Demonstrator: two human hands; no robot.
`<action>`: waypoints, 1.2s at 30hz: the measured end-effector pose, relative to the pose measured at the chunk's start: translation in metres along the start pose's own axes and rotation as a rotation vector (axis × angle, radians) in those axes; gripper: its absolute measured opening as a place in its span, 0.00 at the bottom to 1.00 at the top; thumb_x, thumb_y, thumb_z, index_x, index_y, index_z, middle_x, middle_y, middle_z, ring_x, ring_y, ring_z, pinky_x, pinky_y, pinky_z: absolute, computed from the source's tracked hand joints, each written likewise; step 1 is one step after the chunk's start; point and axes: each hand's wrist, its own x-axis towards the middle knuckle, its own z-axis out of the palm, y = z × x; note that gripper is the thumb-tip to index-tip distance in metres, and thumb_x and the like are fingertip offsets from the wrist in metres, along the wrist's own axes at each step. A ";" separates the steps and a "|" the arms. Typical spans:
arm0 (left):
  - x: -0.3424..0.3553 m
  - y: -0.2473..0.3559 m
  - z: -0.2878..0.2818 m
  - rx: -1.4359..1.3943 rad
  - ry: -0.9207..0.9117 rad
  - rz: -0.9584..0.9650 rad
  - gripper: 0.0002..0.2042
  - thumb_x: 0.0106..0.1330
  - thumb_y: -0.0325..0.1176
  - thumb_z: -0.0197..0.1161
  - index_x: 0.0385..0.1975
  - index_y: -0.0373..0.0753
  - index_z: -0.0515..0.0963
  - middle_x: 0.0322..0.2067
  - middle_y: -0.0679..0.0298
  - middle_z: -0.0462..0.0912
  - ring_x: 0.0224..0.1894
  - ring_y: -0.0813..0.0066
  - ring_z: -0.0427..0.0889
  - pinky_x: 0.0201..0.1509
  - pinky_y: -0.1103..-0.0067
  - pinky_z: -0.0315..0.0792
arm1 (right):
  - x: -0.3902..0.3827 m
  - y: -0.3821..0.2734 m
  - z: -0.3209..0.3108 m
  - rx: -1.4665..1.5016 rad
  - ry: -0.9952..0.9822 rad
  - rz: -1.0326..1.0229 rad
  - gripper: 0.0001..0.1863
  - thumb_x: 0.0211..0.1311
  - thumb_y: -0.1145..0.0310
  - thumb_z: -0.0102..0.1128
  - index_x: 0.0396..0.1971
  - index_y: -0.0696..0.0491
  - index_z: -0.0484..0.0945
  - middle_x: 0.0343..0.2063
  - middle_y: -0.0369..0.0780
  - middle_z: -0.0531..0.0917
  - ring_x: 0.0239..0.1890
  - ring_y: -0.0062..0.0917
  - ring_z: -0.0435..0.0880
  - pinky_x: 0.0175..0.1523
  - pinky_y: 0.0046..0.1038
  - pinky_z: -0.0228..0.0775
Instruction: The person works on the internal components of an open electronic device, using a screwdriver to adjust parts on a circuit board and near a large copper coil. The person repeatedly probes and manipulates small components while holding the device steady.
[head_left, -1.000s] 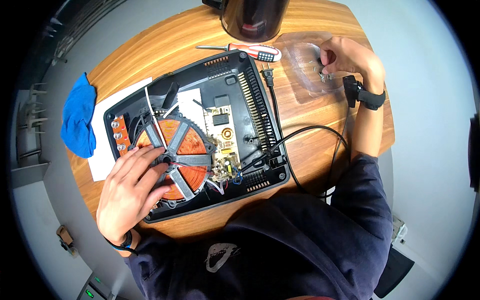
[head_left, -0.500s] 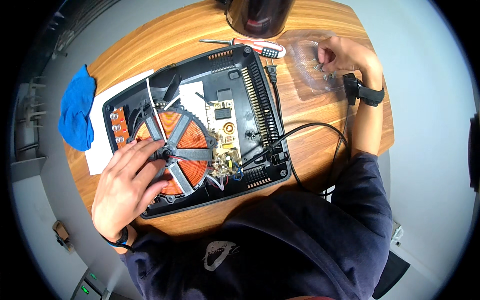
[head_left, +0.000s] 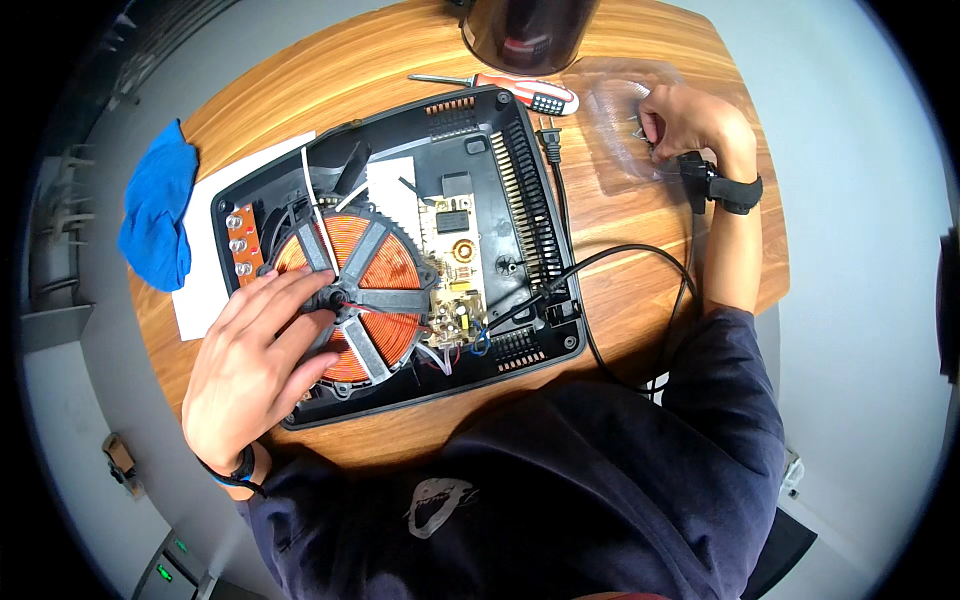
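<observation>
An opened induction cooker lies on the table, its black housing (head_left: 400,400) holding a round copper coil (head_left: 385,262) with grey spokes. My left hand (head_left: 255,355) rests on the coil's left side, fingers stretched toward its centre. A white strip (head_left: 312,200) runs from the housing's far edge to the coil's middle. Beside the coil sits a circuit board (head_left: 455,290) with small parts. At the far right, my right hand (head_left: 690,120) reaches into a clear plastic tray (head_left: 610,165), thumb and fingers pinched together. Small metal screws (head_left: 638,130) show by the fingertips; the hand hides what the pinch holds.
A red and white screwdriver (head_left: 525,92) lies behind the housing, near a dark cylindrical container (head_left: 528,35). The black power cord (head_left: 640,250) loops across the right side. On the left are a blue cloth (head_left: 160,215) and a white sheet (head_left: 205,220).
My right hand has shifted slightly toward me in the tray, its fingers now lower among the screws. My left hand stays on the coil. The whole view has shifted a little.
</observation>
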 end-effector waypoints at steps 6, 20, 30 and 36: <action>0.001 -0.002 -0.001 0.005 0.002 0.023 0.17 0.69 0.39 0.78 0.48 0.33 0.88 0.69 0.51 0.86 0.73 0.47 0.84 0.80 0.54 0.75 | 0.003 0.015 0.004 0.069 0.026 -0.111 0.15 0.51 0.75 0.85 0.35 0.55 0.85 0.30 0.40 0.90 0.34 0.33 0.89 0.40 0.37 0.81; -0.007 -0.009 0.004 -0.001 -0.004 0.018 0.18 0.72 0.44 0.76 0.48 0.34 0.88 0.71 0.53 0.86 0.74 0.48 0.84 0.81 0.54 0.75 | -0.021 0.013 -0.008 0.268 0.285 -0.303 0.08 0.74 0.71 0.78 0.42 0.58 0.87 0.34 0.39 0.91 0.39 0.28 0.90 0.48 0.33 0.83; -0.008 -0.010 0.005 0.001 -0.004 0.013 0.19 0.72 0.46 0.76 0.47 0.33 0.88 0.71 0.52 0.86 0.74 0.47 0.84 0.81 0.53 0.75 | -0.044 -0.033 -0.022 0.328 0.333 -0.621 0.10 0.70 0.71 0.79 0.43 0.59 0.86 0.38 0.38 0.89 0.42 0.28 0.87 0.51 0.34 0.81; -0.009 -0.009 0.005 0.017 -0.001 0.016 0.20 0.72 0.46 0.76 0.47 0.32 0.88 0.71 0.52 0.86 0.74 0.47 0.84 0.81 0.53 0.75 | -0.044 -0.035 -0.021 0.289 0.359 -0.698 0.09 0.69 0.73 0.78 0.45 0.58 0.89 0.40 0.39 0.90 0.44 0.32 0.89 0.52 0.36 0.81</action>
